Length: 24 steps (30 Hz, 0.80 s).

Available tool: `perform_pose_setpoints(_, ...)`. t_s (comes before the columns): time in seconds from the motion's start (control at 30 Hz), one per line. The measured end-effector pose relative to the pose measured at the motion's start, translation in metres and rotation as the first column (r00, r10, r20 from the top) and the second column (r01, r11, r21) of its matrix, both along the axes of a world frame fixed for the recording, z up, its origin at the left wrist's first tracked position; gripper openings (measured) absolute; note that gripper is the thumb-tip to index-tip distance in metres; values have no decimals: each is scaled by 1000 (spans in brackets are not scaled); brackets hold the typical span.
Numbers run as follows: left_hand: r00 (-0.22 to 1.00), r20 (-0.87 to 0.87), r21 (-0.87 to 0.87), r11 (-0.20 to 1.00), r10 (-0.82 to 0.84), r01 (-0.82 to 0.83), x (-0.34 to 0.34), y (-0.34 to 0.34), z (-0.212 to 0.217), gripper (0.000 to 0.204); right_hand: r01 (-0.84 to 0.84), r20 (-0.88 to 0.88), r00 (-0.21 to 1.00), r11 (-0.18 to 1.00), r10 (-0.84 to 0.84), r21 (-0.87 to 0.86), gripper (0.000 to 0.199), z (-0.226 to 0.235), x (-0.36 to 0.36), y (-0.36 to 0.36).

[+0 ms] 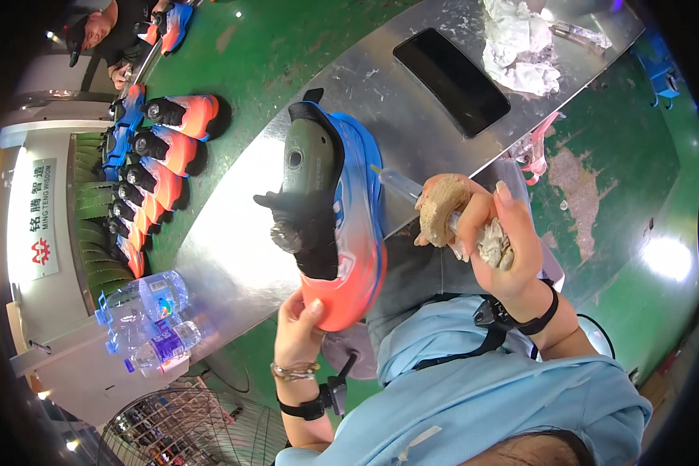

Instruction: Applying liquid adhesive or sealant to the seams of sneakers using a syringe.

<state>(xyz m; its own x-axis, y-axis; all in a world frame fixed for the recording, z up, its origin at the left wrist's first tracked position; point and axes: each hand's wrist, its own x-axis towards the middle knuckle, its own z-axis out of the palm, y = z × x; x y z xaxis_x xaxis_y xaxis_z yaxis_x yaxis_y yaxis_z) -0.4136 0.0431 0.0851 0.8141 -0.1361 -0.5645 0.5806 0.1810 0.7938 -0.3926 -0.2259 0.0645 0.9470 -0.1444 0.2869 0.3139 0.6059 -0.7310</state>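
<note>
My left hand point(297, 325) grips the orange toe of a running shoe point(357, 241) that fades to blue at the heel. A dark green shoe last point(307, 159) fills its opening, with black laces or tongue bunched at the front. To the right of the shoe, my right hand point(512, 248) is closed around a thin clear tube point(400, 185) with a narrow yellowish tip. A rough tan lump like a sponge point(445, 203) and a crumpled pale wad point(492, 245) are in the same hand. The tube's tip points at the blue side of the shoe; whether it touches I cannot tell.
A black phone point(452, 81) and crumpled white paper point(520, 46) lie on the metal table point(349, 74). Several matching shoes point(159, 182) line the far left, beside a green belt. Plastic bottles point(151, 311) stand left, above a wire fan guard point(190, 431). Another person point(109, 39) handles shoes at upper left.
</note>
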Motion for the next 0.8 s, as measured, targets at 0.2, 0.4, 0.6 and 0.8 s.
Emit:
perform_pose_setpoints(0.2, 996, -26, -235, 969, -82, 73, -4, -21, -11, 48, 2, -66, 998, 1000, -3, -26, 35, 3, -11, -2)
perform_pose_setpoints(0.4, 994, -18, -399, 912, -106, 90, -7, -28, -19, 54, -51, -250, 967, 998, 41, -35, 48, 42, -25, 0)
perform_pose_setpoints(0.6, 993, -41, -634, 771, -110, 59, 2, -79, -28, 55, 13, -232, 966, 923, -110, -385, 35, 40, -61, -30)
perform_pose_setpoints(0.8, 993, -63, -875, 485, -99, -7, 28, -147, -40, 56, 106, -274, 946, 963, -174, -247, 49, 90, -57, -24)
